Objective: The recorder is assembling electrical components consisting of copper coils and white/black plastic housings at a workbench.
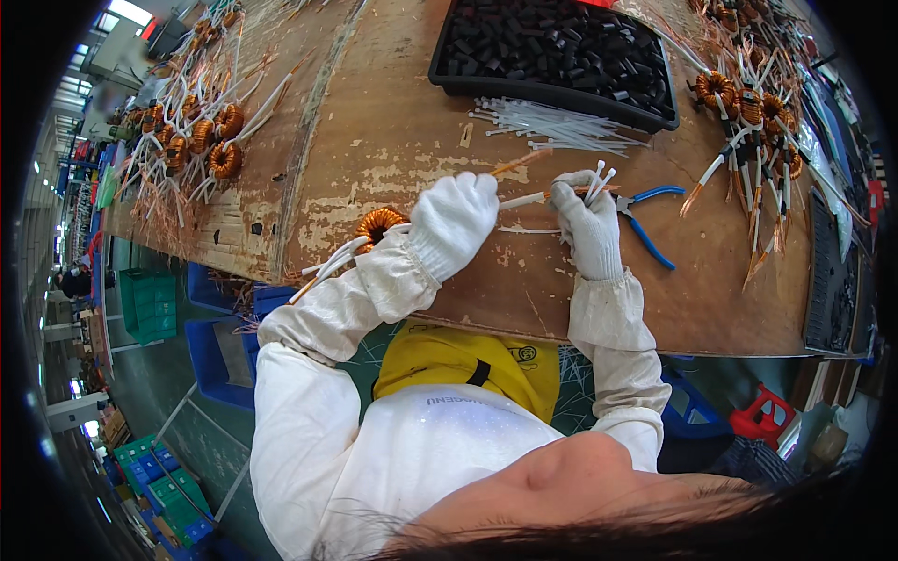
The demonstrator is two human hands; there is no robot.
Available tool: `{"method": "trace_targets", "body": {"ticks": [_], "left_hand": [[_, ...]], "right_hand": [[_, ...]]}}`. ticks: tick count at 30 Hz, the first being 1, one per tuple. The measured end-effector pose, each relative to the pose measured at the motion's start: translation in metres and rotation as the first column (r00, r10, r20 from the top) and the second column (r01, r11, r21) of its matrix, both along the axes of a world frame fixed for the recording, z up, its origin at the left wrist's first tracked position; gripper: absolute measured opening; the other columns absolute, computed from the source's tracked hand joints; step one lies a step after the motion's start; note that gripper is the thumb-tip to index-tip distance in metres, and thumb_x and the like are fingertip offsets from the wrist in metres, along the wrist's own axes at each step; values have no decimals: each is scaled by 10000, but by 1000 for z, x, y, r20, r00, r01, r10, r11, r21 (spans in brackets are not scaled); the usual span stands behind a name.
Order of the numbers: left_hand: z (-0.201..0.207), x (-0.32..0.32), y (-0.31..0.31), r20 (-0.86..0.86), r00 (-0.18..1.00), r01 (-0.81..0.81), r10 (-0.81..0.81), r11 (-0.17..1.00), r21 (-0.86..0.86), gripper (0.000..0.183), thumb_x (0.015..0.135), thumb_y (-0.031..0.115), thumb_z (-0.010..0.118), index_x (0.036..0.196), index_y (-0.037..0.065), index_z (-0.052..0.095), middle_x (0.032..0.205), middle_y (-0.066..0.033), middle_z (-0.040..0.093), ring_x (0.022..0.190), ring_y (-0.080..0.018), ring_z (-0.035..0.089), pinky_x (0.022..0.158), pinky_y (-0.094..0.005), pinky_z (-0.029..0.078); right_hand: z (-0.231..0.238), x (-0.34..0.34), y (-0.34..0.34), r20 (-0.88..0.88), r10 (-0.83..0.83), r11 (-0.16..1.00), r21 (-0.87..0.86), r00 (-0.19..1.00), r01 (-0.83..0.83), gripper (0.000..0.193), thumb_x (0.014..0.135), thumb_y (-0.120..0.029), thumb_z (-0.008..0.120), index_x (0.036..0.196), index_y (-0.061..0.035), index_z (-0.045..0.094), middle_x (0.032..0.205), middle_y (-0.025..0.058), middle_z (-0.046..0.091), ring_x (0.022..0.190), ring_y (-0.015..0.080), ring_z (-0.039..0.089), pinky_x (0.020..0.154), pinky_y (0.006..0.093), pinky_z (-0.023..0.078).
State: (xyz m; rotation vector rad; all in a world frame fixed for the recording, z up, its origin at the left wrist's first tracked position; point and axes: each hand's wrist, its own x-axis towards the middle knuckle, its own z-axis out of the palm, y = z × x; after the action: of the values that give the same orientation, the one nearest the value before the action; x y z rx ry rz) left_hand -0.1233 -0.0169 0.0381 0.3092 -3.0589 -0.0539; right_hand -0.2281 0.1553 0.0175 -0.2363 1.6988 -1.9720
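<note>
A copper-wound ring coil with white-sleeved wire leads lies at the table's front edge, partly behind my left arm. My left hand, in a white knit glove, is closed around some of the leads. A bare copper wire end sticks out beyond it. My gloved right hand pinches white cable ties, whose heads poke up from the fingers. Its fingertips also meet the copper end of one lead; whether they grip it, I cannot tell. Blue-handled cutters lie right beside this hand, their jaws partly hidden.
Loose cable ties lie before a black tray of small black sleeves. Coil piles lie at left and right. Blue bins stand below the table's left edge, a red stool at lower right.
</note>
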Motion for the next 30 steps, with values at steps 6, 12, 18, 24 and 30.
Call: {"method": "trace_targets", "body": {"ticks": [6,12,18,24,30], "left_hand": [[45,22,-23,-260,957,247,-130,833,494,257,822,55,654,1077,74,672,942,-38,583,823,-175,587,723,-300,535],[47,56,-66,26,941,61,338,-242,968,469,822,-33,541,1288,-1,581,1113,-27,597,1022,-91,553,884,-229,495],[39,63,-56,-84,993,-33,82,880,474,230,874,261,743,1077,152,747,1109,-93,641,1101,-307,558,967,-415,482],[31,56,-53,-46,997,-46,68,923,382,239,868,268,753,1077,150,749,1075,-76,641,1043,-282,560,919,-391,497],[47,61,-45,-135,968,33,213,426,904,221,996,230,636,1129,70,707,1090,-48,671,997,-158,610,937,-287,488]], "right_hand": [[3,1,5,-12,4,1000,-10,1000,-4,148,957,-189,673,1036,-68,642,753,-19,591,509,10,401,443,197,298],[-1,-3,7,-11,-22,1000,-3,1000,22,217,983,-245,676,1089,-61,632,794,9,626,508,15,399,447,199,313],[0,-7,10,10,-117,990,-84,993,117,317,1009,-268,641,1215,-32,594,823,23,608,497,6,376,416,193,277],[19,-4,28,-77,-490,854,-242,869,460,410,1077,-365,499,1290,-21,562,832,15,590,487,10,378,401,199,261],[57,50,19,111,446,893,17,888,-450,420,1092,-410,423,1054,-69,666,699,-32,563,496,20,392,433,193,272]]}}
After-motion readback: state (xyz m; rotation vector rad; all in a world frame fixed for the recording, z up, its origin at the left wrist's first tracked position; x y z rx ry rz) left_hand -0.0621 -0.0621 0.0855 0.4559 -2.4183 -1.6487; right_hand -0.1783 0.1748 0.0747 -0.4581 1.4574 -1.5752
